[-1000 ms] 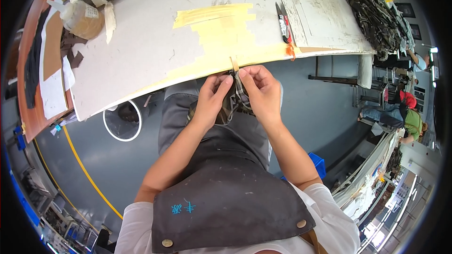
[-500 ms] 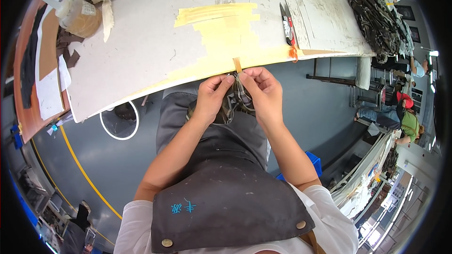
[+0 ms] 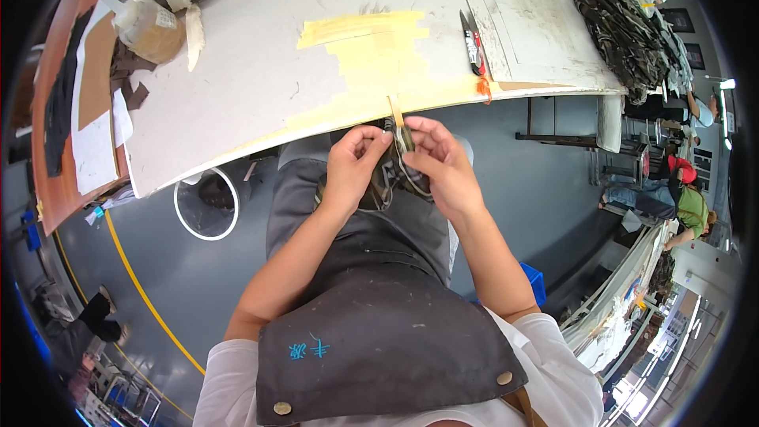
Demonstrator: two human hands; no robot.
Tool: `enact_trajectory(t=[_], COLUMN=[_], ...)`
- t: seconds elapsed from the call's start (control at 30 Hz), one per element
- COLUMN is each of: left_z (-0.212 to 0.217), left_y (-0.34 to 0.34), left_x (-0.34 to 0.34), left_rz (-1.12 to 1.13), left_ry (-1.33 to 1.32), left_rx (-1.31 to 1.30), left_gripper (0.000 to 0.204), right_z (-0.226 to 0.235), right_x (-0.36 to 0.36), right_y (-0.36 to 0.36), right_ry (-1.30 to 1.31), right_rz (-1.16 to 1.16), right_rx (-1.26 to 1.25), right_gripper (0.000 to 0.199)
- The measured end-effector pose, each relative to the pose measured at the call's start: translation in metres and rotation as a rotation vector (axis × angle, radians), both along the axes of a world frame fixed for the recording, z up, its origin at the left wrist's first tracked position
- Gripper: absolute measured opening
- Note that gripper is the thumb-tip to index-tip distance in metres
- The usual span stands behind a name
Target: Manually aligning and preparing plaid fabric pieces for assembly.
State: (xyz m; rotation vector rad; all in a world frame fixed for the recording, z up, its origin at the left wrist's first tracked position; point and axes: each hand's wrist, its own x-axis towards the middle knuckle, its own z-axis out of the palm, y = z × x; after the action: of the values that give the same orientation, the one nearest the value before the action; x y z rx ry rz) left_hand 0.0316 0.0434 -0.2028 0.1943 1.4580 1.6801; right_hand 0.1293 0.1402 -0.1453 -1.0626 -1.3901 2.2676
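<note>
A piece of camouflage-patterned fabric [image 3: 381, 190] hangs between my hands, just below the table's front edge and over my lap. With thumb and index finger pinched together, my left hand [image 3: 353, 166] grips the fabric's upper edge. On the other side my right hand [image 3: 445, 164] holds the same fabric, its thumb on the near side and its fingers bent behind. A narrow tan strip [image 3: 396, 112] sticks out over the table edge right above the fabric. Whether the strip is joined to the fabric is hidden by my fingers.
The grey-white table [image 3: 237, 71] carries yellow tape [image 3: 371, 51]. Red-and-black scissors [image 3: 476, 46] lie to the right; a squeeze bottle [image 3: 150, 29] stands at left. Dark camouflage cloth [image 3: 605, 28] is piled far right. A white-rimmed bin [image 3: 207, 204] stands below left. People work beyond.
My right hand has shifted slightly, its thumb moving lower along the fabric and its fingers spreading somewhat. My left hand keeps its pinch. The whole view has shifted a little.
</note>
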Motion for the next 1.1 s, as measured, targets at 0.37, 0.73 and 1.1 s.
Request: enact_trajectory(t=[0.37, 0.73, 1.1], left_z=[0.032, 0.059, 0.071], left_y=[-0.075, -0.085, -0.065], left_x=[0.017, 0.030, 0.035], left_rz=[-0.398, -0.552, -0.449], left_ry=[-0.729, -0.808, -0.707], left_rx=[0.239, 0.532, 0.536], left_gripper=[0.015, 0.034, 0.038], right_z=[0.034, 0.074, 0.092], right_x=[0.071, 0.081, 0.045], right_y=[-0.035, -0.029, -0.035], right_ry=[-0.250, 0.064, 0.252], right_rz=[0.354, 0.605, 0.490], right_rx=[0.543, 0.781, 0.476], right_gripper=[0.043, 0.027, 0.017])
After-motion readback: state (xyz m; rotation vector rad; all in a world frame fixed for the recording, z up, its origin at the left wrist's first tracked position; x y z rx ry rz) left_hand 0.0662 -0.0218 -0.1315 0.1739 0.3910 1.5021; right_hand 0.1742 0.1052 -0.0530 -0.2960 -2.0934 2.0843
